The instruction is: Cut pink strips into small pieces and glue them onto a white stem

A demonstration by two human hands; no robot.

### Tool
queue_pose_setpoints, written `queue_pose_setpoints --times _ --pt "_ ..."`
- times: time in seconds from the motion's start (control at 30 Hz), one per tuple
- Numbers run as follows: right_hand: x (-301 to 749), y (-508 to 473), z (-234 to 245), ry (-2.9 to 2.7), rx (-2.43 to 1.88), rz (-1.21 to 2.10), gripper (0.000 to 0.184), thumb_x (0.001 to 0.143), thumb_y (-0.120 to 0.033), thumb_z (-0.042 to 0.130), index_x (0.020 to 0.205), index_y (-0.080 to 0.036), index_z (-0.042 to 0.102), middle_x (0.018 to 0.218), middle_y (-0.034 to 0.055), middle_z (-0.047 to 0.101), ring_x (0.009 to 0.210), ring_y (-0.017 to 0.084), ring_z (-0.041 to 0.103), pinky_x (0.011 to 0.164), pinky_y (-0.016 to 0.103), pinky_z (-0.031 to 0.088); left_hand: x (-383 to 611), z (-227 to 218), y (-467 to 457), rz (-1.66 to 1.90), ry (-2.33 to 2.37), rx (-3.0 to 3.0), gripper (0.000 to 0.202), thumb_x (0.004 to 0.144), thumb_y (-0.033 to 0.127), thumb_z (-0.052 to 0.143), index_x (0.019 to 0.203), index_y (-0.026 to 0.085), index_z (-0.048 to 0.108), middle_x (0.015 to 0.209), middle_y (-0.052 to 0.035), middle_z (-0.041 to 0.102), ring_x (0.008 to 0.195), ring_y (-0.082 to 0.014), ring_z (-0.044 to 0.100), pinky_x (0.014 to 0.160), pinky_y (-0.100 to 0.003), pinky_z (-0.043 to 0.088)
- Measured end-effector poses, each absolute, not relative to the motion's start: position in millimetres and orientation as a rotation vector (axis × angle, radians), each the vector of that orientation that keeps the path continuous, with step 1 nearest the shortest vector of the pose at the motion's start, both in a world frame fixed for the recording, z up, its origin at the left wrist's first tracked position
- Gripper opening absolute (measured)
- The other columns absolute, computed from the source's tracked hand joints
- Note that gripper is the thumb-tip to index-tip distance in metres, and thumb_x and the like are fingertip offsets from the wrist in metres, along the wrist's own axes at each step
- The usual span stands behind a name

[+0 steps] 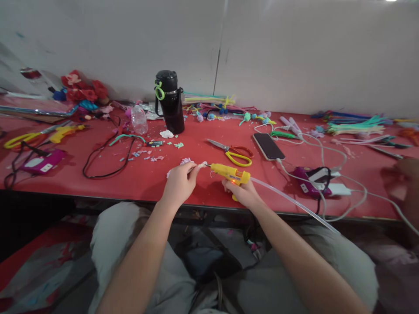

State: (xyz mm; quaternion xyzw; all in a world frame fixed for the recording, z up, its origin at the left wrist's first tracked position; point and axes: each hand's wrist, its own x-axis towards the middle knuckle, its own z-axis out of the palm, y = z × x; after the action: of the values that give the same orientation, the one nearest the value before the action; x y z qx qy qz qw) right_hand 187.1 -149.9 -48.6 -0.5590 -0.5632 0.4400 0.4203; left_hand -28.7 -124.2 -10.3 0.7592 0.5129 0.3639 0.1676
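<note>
My right hand (241, 191) is wrapped round the handle of a yellow glue gun (231, 172), which has a small orange light glowing on its side. A long clear glue stick (294, 201) sticks out of its back end. The gun's nozzle points left and meets a small whitish piece (202, 165) pinched in the fingertips of my left hand (180, 181); its kind is too small to make out. Pale pink-lilac bits (186, 161) show just behind my left fingers. Beyond both hands lie scissors (234, 153) with yellow and red handles.
A black flask (170, 104) stands at the back. A phone (269, 146) is plugged into a white cable near a purple power strip (309, 182). Bundles of pipe cleaners (356, 125) lie at right. Another yellow glue gun (67, 132) and a looping black cord (98, 176) are at left.
</note>
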Motion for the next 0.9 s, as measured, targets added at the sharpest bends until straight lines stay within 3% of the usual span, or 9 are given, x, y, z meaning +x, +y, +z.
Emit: queue_pose_setpoints --times 0.67,0.8,0.9 --pt "185.1 -149.8 -51.2 -1.408 -1.401 1.027 0.018 0.075 -0.039 0.061 0.069 -0.022 0.064 0.062 0.0010 0.063 0.060 0.017 0.058 0.059 0.031 0.048 -34.7 -2.2 -124.8 1.072 1.423 2.060 0.027 0.095 0.038 0.053 0.088 0.018 0.070 0.080 -0.0057 0.073 0.075 -0.0169 0.070 0.072 -0.026 0.051" --pt "191.4 -148.9 -44.6 -1.397 -1.402 0.923 0.033 0.080 -0.047 0.064 0.095 -0.019 0.073 0.085 0.0056 0.074 0.077 0.021 0.066 0.070 0.033 0.053 -41.8 4.9 -126.3 1.103 1.448 2.010 0.025 0.094 0.038 0.055 0.088 0.018 0.069 0.081 -0.0047 0.074 0.074 -0.0159 0.070 0.070 -0.024 0.050" --pt "208.4 -141.3 -36.4 -1.474 -1.484 0.768 0.047 0.086 -0.054 0.061 0.115 -0.019 0.071 0.092 0.0064 0.074 0.080 0.022 0.067 0.070 0.033 0.052 -50.5 11.9 -127.8 1.136 1.496 2.008 0.023 0.093 0.036 0.056 0.088 0.018 0.069 0.083 -0.0047 0.075 0.077 -0.0161 0.071 0.070 -0.023 0.051"
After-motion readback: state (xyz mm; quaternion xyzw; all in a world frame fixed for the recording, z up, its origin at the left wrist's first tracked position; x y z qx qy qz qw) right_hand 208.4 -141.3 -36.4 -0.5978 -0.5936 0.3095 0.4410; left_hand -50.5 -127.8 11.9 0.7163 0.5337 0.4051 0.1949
